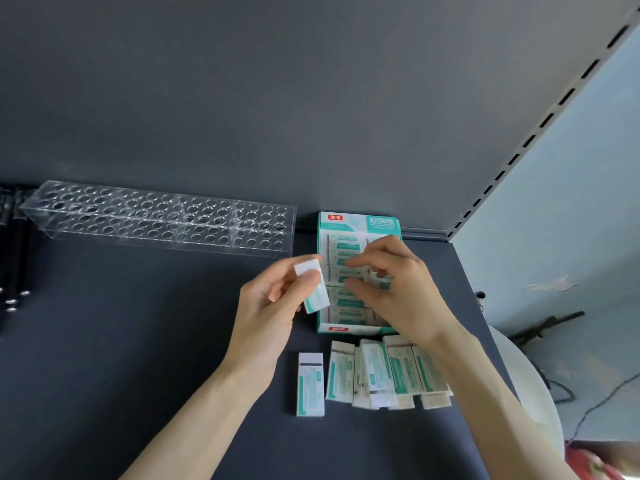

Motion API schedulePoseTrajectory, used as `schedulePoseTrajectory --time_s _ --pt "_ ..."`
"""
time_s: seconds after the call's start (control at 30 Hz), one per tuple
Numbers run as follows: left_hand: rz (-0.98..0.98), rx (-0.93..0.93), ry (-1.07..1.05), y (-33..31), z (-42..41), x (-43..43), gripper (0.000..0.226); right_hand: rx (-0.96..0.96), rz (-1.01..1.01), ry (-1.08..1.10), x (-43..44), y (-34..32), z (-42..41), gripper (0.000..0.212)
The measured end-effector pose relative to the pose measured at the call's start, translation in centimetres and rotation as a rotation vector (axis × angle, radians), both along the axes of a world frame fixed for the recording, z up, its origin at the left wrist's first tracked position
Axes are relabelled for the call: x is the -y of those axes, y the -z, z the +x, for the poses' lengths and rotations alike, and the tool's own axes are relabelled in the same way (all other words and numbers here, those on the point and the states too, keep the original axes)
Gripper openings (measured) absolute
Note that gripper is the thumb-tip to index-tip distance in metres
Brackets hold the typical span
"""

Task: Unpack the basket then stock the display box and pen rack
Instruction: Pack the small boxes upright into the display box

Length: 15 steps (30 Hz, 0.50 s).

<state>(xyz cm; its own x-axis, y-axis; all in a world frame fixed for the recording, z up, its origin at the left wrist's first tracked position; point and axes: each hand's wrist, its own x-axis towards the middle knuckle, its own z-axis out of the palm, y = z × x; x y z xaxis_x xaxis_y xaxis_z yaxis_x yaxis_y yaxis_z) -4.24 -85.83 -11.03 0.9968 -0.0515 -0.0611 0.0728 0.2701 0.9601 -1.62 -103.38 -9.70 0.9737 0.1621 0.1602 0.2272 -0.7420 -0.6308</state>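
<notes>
At the far left lie black pens [11, 271], then the clear acrylic pen rack [159, 218] against the back wall, its holes unfilled. My left hand [273, 306] pinches one small white-and-teal pack [313, 287] between thumb and fingers, tilted, just left of the display box [358, 221]. My right hand [394, 282] hovers over the box, fingers bent, tips on the rows of packs inside; I cannot tell whether it grips one. In front of the box, a single pack [310, 384] lies beside a loose pile of packs [384, 372].
</notes>
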Motion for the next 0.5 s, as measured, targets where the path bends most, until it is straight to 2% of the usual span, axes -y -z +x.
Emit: schedulePoseTrajectory --time_s 0.1,0.17,0.2,0.27,0.37,0.5 --pt "-0.005 0.028 -0.02 -0.1 0.0 -0.3 0.018 -0.029 0.268 0.016 0.3 -0.9 -0.8 0.013" --pt "0.005 0.056 -0.016 0.0 0.0 -0.3 0.024 -0.175 0.445 -0.033 0.3 -1.5 -1.6 0.012" --pt "0.007 0.073 -0.006 0.0 0.0 -0.3 0.025 -0.235 0.505 -0.065 0.2 -1.6 -2.0 0.019" --pt "0.014 0.108 0.021 0.1 -0.1 -0.1 0.022 -0.27 0.564 -0.099 0.2 -1.7 -2.6 0.025" --pt "0.033 0.158 0.061 0.2 -0.3 0.0 0.022 -0.21 0.567 -0.06 0.5 -1.4 -3.0 0.016" --pt "0.083 0.167 0.116 0.4 -0.3 0.1 0.034 -0.208 0.588 -0.047 1.3 -0.9 -3.4 0.008"
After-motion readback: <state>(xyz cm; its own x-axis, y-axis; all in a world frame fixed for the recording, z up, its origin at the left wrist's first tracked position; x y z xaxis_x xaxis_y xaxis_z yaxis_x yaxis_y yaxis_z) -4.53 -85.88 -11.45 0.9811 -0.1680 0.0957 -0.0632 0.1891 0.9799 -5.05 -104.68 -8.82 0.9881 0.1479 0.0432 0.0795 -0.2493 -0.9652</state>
